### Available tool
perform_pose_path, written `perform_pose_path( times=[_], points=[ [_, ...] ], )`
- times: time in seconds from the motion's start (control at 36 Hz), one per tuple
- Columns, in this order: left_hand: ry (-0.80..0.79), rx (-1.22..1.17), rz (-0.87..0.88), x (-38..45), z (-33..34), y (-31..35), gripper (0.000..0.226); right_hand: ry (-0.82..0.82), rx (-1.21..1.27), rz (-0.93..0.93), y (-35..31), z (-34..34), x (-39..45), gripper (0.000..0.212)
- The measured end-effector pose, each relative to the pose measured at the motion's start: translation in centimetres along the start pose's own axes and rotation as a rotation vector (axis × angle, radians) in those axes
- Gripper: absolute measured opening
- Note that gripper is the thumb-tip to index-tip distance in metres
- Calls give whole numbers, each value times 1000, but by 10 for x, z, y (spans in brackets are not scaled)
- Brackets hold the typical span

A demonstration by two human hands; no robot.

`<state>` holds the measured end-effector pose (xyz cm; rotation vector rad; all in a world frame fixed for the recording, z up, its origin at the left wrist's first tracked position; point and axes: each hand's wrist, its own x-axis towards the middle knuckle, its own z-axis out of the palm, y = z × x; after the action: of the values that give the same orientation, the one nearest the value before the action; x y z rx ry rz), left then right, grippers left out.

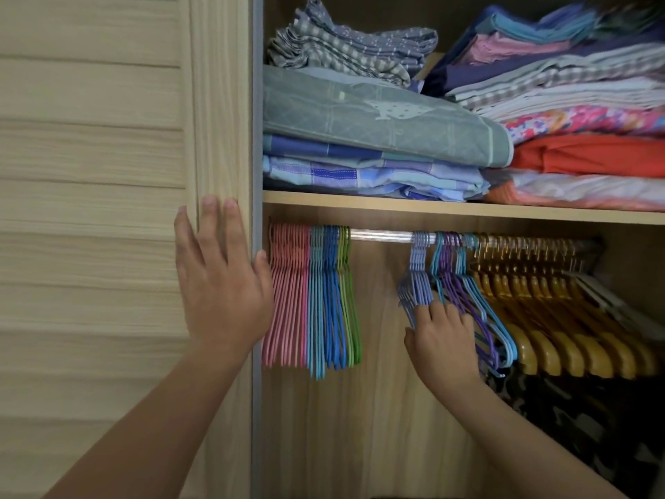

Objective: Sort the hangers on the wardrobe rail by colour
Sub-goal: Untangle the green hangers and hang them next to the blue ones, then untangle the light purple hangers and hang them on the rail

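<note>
A metal rail [381, 235] runs under the shelf. At its left end hang grouped pink hangers [288, 293], light blue hangers [316, 300], dark blue hangers [333, 300] and green hangers [348, 300]. After a bare stretch of rail hangs a bunch of lavender hangers [417, 279], then mixed purple and light blue hangers [464, 293], then several wooden hangers [547, 318]. My right hand [442, 343] grips the lower part of the lavender bunch. My left hand [223, 282] lies flat, fingers straight, on the wardrobe door edge [223, 138].
The slatted wooden door [90, 210] fills the left side. A shelf [449, 207] above the rail carries stacks of folded linens [378, 127]. Dark patterned clothing [593, 426] hangs below the wooden hangers at the right.
</note>
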<state>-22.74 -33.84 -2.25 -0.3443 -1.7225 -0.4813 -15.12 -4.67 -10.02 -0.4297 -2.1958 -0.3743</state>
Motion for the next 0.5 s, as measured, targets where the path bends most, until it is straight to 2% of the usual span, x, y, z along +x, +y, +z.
perform_pose_path(
  times=[0.17,0.39,0.5],
  points=[
    [-28,19,1,1,0,0,70,-283,-151,10,0,-8,12,19],
    [-34,0,-21,-1,0,0,71,-331,-141,33,16,-30,17,11],
    [-7,-17,-6,-2,1,0,70,-296,-119,47,21,-40,23,11]
  ],
)
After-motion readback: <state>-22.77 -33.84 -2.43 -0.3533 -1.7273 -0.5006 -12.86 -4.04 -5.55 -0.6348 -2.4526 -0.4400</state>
